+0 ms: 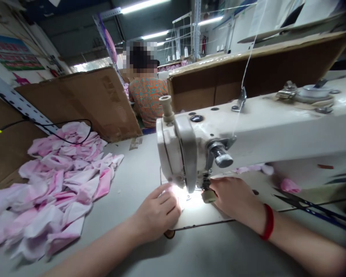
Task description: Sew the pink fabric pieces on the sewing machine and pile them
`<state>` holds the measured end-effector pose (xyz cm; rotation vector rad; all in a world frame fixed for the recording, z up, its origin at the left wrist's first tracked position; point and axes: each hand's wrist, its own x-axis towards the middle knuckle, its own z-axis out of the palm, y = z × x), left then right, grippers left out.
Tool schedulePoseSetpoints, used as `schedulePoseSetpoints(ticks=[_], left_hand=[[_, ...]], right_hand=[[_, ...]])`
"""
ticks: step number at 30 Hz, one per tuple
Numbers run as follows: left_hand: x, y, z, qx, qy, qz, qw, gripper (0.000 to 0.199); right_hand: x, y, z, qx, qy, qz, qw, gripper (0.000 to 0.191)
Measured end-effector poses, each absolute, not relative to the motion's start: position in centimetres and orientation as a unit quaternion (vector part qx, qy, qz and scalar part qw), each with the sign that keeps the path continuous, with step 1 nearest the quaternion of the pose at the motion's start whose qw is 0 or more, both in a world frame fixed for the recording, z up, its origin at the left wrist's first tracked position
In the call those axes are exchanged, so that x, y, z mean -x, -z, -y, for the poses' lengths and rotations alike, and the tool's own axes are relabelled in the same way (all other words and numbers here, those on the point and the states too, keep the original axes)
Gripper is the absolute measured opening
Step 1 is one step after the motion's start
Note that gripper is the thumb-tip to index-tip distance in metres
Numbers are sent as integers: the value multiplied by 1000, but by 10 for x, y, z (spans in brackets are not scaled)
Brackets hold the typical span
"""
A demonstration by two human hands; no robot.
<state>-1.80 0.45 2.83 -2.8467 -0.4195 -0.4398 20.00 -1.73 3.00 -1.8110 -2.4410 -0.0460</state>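
Note:
My left hand presses with curled fingers on a pale fabric piece lit by the lamp, just left of the presser foot. Glare washes out the cloth's edges. My right hand lies to the right of the foot, its fingertips almost touching it, and a red band circles that wrist. Above both hands stands the white head of an industrial sewing machine. The needle is hidden by the machine's front and the glare.
A heap of pink-and-white fabric pieces lies on the grey table to the left, crossed by a black cable. Black-handled shears lie at the right. Cardboard panels stand beyond, with a co-worker behind them.

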Motion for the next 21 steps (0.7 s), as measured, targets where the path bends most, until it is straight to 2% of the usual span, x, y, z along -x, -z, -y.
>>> schedulePoseSetpoints(ticks=[6,14,18,21], left_hand=[[9,-22,-2,947,192,259,14,14],[8,-19,-4,931,183,302,-89,17],[10,-25,-4,932,166,302,-115,17],[10,-29,-2,940,151,288,-104,25]], right_hand=[[-198,-36,22,594,-4,803,46,19],[-200,-37,21,597,-25,801,36,17],[-200,-29,26,590,-16,806,47,14],[-195,-21,33,583,12,811,50,14]])
